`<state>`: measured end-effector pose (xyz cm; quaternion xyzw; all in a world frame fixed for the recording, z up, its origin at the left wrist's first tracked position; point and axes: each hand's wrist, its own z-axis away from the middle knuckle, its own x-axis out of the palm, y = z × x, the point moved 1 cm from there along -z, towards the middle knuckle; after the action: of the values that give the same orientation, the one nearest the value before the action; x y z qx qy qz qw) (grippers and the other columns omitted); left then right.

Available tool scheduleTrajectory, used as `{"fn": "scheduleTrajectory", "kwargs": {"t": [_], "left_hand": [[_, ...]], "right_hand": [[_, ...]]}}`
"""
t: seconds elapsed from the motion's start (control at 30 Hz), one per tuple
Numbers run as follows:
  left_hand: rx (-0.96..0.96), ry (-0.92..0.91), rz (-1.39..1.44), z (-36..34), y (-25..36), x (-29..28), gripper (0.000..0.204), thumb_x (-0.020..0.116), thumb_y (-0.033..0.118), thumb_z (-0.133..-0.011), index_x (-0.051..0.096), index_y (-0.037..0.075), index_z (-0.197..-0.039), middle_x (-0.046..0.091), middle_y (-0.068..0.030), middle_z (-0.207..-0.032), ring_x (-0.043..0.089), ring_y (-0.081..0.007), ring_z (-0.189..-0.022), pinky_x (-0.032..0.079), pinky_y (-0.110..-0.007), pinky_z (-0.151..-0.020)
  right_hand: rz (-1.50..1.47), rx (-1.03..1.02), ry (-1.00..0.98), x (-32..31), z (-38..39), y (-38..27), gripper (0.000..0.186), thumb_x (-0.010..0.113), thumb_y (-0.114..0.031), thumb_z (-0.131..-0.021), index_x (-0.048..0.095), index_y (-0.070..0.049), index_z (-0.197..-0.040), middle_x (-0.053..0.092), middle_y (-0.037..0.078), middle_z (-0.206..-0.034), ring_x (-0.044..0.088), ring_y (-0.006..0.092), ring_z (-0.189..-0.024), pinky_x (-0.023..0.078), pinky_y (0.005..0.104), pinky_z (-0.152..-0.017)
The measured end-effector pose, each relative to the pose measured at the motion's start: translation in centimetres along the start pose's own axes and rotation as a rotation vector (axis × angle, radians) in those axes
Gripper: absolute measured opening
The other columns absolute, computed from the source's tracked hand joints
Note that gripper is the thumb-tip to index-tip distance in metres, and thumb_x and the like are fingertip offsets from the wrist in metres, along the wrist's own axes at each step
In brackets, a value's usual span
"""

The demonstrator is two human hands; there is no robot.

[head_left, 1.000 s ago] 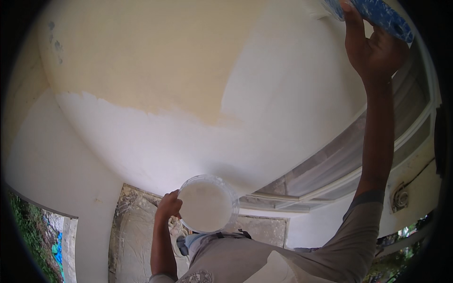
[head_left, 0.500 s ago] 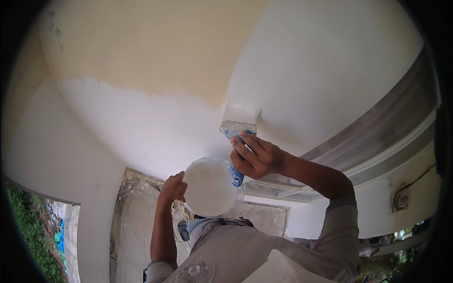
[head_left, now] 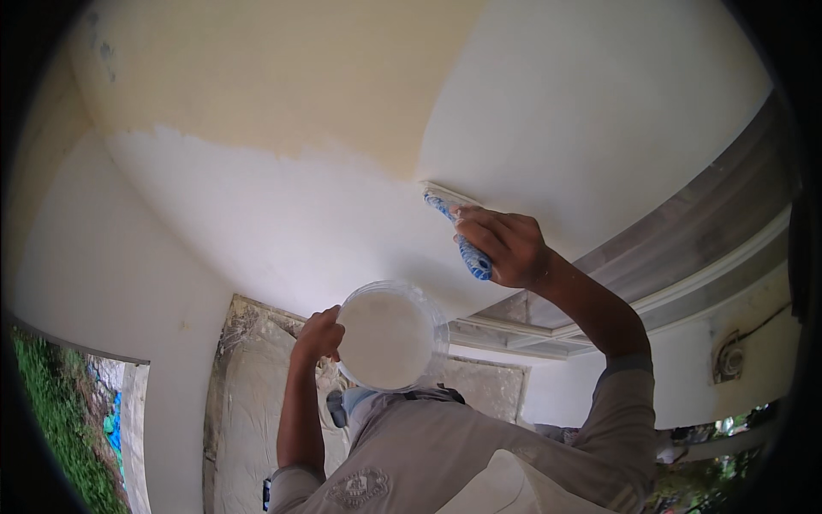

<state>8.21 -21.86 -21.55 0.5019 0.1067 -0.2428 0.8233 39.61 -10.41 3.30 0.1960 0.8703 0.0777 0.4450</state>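
Observation:
My right hand [head_left: 503,244] is wrapped round the blue-and-white speckled handle of a wide paintbrush [head_left: 447,204]. The brush's bristle end lies against the wall, just below the corner where white paint meets the yellowish coat [head_left: 282,77]. By its rim, my left hand [head_left: 319,334] holds a clear plastic tub of white paint [head_left: 387,339] in front of my body. The tub's wall hides part of my left fingers. Fresh white paint [head_left: 599,94] covers the wall to the right and below the yellowish area.
A window with a pale frame [head_left: 676,291] runs along the right. Below it, a round fitting with a cable [head_left: 729,364] sits on the wall. A plastic-like sheet [head_left: 274,377] covers the floor beside my legs. Greenery [head_left: 56,403] shows through an opening at lower left.
My right hand has moved the brush up and to the right, away from above the tub, and the brush has turned to tilt against the wall. My left hand still holds the tub.

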Motion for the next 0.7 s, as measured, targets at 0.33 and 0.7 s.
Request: {"fn": "scheduleTrajectory", "kwargs": {"t": [0.33,0.7], "left_hand": [[-0.011,-0.009,0.046,0.7,1.0,0.1,0.045,0.052,0.005,-0.089,0.068,-0.005,-0.131,0.080,-0.0264,-0.086,0.080,-0.0337,-0.062,0.063,-0.044,-0.058],[0.021,-0.051,0.107,-0.4,-0.6,0.3,0.054,0.052,-0.002,-0.083,0.068,-0.010,-0.135,0.080,-0.0263,-0.097,0.081,-0.0366,-0.066,0.069,-0.044,-0.056]], "right_hand": [[0.430,-0.196,0.352,-22.1,-13.7,10.5,0.023,0.085,-0.010,-0.099,0.078,-0.003,-0.120,0.085,0.013,-0.111,0.085,0.0234,-0.097,0.070,0.0309,-0.081],[0.087,-0.036,0.147,-15.4,-11.9,4.9,0.026,0.087,-0.007,-0.094,0.076,-0.008,-0.118,0.085,0.012,-0.105,0.084,0.0279,-0.081,0.067,0.0330,-0.070]]}}
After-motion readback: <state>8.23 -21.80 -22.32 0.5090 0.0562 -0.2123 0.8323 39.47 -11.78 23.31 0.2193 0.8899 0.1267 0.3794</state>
